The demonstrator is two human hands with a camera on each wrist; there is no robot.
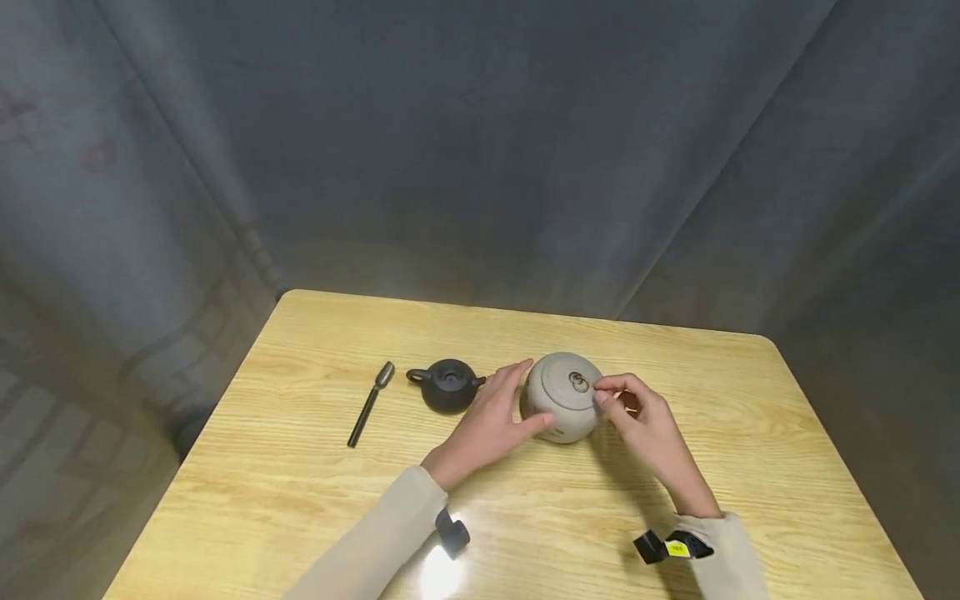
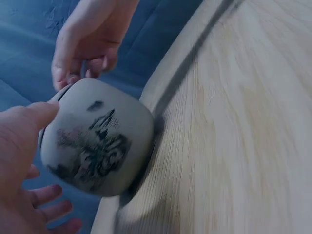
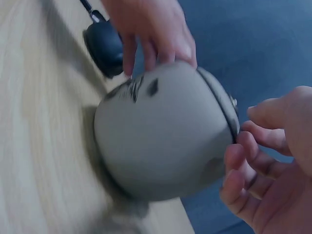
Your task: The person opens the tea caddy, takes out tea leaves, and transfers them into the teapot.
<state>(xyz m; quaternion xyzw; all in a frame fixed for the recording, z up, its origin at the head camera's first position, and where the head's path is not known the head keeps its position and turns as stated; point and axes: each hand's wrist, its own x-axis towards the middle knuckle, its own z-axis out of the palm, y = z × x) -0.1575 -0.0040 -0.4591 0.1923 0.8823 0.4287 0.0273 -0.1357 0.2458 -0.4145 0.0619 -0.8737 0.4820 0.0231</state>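
A round grey ceramic jar [image 1: 545, 398] stands on the table with its lid [image 1: 558, 383] on; a small metal ring [image 1: 578, 382] tops the lid. Dark painted plants [image 2: 100, 151] decorate its side in the left wrist view. My left hand [image 1: 491, 421] is at the jar's left side, thumb on the front near the lid's edge, the other fingers spread and fairly straight. On the right, my right hand [image 1: 647, 421] has loosely bent fingers beside the lid's rim. In the right wrist view its fingertips [image 3: 235, 156] are close to the rim; contact is unclear.
Left of the jar sits a small dark teapot [image 1: 448, 387], its handle pointing left. Farther left lies a dark-handled scoop [image 1: 370, 406]. Everything stands on a light wooden table [image 1: 300, 500] with grey curtains [image 1: 480, 167] behind it.
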